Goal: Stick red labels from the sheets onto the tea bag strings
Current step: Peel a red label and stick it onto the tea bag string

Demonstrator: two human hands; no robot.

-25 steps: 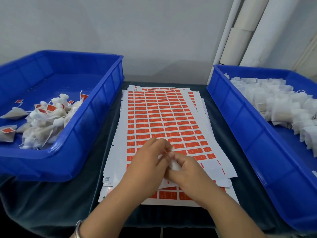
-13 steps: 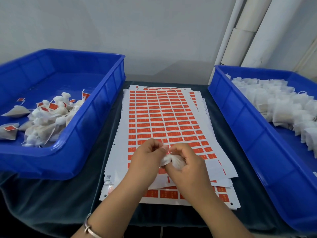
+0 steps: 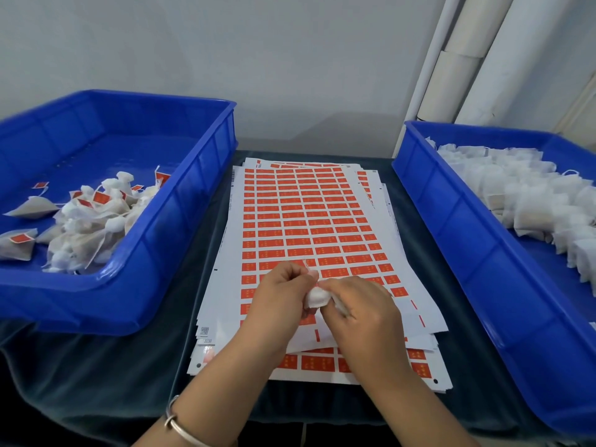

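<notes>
We hold the tea bag (image 3: 317,298) pinched between both hands, left hand (image 3: 277,300), right hand (image 3: 361,309); best fold label squarely over string.

The right bin (image 3: 483,253) runs off the frame's edge; label print (image 3: 303,227) is too small to read.

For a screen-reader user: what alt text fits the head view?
Two hands, left hand and right hand, hold a white tea bag over stacked red label sheets. Labelled bags fill the left blue bin; plain ones the right blue bin.
</notes>
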